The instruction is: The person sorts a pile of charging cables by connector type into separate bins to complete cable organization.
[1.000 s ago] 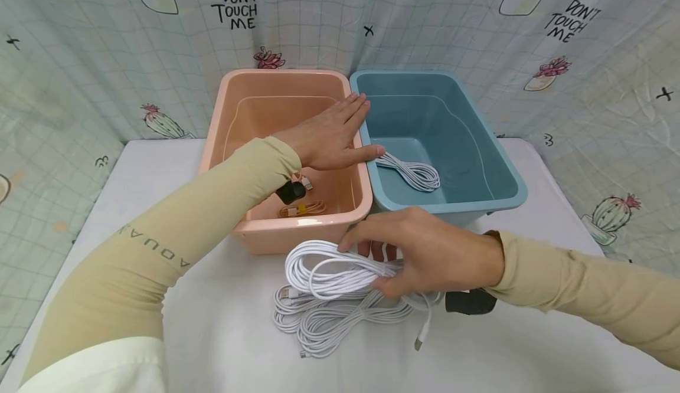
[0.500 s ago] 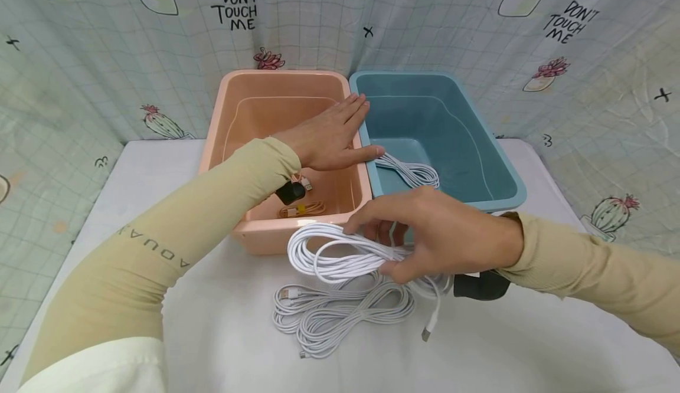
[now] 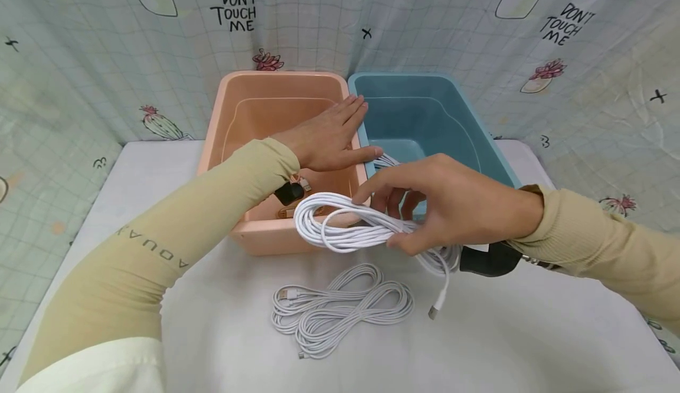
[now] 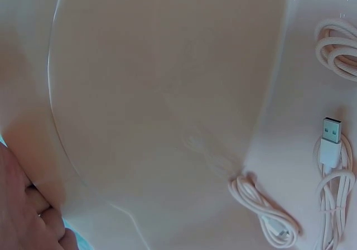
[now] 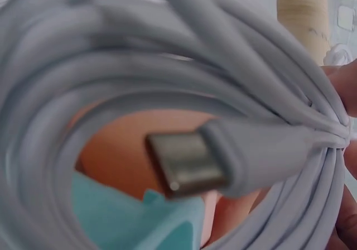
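Higher and farther forward than a second ago, the white coiled charging cable now hangs at or over the near rim of the peach plastic bin. Nearest, on the white cloth-covered surface, lies more bundled white cabling, apparently untouched. Below the raised coil dangles its white metal-tipped USB plug, probably the first part to snag on a rim. The right hand has its grip pinched on the coil's gathered middle, so the wide loop juts out unsupported and could fan apart if the bind slipped. Farther off, the left hand, fingers straight and holding nothing, rests where that rim meets the light-blue plastic bin; a low swing might bump it. Inside the blue bin, another white coiled cable could tangle with loose ends.
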Available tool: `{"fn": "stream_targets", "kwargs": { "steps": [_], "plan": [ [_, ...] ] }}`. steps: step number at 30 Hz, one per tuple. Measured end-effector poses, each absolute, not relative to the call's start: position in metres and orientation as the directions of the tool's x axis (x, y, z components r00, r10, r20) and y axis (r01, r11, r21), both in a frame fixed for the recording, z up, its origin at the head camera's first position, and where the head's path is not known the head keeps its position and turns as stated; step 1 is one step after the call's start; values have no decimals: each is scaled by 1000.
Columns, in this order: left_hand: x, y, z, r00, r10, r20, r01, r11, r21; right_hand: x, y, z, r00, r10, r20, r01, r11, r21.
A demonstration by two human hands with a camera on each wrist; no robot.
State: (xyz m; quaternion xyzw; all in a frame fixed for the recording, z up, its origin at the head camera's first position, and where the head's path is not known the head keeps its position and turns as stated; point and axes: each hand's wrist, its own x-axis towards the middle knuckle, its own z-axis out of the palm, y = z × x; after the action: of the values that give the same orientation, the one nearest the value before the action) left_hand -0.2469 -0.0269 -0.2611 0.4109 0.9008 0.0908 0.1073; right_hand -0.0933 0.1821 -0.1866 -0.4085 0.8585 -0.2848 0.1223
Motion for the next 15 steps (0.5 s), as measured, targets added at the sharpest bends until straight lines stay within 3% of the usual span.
{"fn": "stream_targets", "kwargs": {
  "steps": [10, 15],
  "plan": [
    [-250, -27, -260, -618, 775, -130, 747, 631, 209, -111, 192, -174, -691, -723, 9, -588, 554, -590],
    [-248, -31, -261, -576, 813, -79, 792, 580, 191, -120, 197, -168, -735, -678, 0, -536, 582, -611]
  ]
}}
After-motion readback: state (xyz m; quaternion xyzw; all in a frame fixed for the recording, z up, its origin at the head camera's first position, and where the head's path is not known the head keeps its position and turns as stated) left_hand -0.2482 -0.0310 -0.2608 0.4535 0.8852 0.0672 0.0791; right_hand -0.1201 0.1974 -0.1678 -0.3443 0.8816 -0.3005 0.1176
